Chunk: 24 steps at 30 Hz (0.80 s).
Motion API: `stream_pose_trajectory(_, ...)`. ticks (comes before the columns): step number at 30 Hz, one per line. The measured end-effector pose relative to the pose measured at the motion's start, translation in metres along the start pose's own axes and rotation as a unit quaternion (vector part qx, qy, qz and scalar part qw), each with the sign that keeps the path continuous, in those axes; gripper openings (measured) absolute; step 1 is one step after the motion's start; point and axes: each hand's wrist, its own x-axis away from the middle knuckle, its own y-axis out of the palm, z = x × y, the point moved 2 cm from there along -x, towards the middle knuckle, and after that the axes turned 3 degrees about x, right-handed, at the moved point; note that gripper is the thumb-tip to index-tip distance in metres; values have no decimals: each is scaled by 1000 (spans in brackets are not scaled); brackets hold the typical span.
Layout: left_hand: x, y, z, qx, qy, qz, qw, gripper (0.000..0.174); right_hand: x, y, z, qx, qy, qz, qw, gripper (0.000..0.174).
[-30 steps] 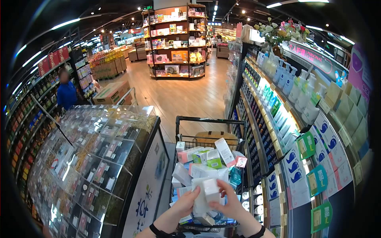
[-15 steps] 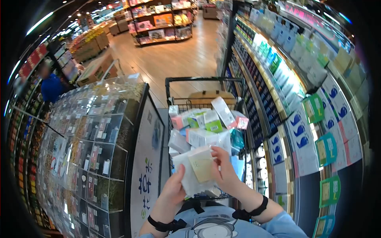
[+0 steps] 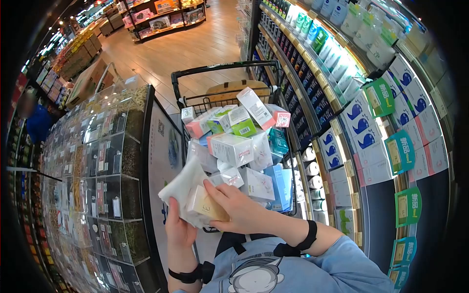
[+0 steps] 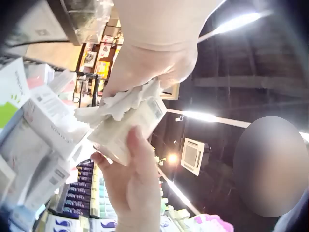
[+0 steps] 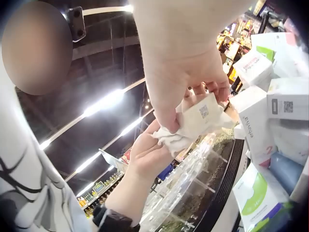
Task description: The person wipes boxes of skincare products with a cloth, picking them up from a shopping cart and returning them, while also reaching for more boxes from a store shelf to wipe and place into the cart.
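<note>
Over the near end of the cart, my right hand (image 3: pixel 242 211) grips a small cream box (image 3: pixel 207 204), thumb and fingers on its sides. A crumpled white cloth (image 3: pixel 184 183) lies behind and around the box. My left hand (image 3: pixel 180 225) holds the cloth against the box from the left, its thumb upright in the head view. From the right wrist, the box (image 5: pixel 202 115) shows a square printed code, with the cloth (image 5: pixel 176 142) bunched beneath it. The fingers behind the cloth are partly hidden.
A shopping cart (image 3: pixel 222 65) stands in front, heaped with white, pink and green cartons (image 3: pixel 234 149). Clear bulk-food bins (image 3: pixel 105 156) line the left. Shelves of tissue packs (image 3: pixel 359 122) and bottles run along the right. A person in blue (image 3: pixel 41 122) stands far left.
The box and cloth have moved left and closer to my body in the head view. The box has turned to show its cream face, and the cloth spreads wider. My view has tilted down.
</note>
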Motion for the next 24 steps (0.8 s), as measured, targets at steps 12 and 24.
stream_pose_trajectory(12, 3, 23, 4, -279, 13, -91, 956, 50, 36, -24, 47, -156, 80, 79, 981, 78)
stream_pose_trajectory(24, 13, -11, 1, -187, 55, 76, 978, 52, 115, -32, 216, -80, 264, 126, 953, 82)
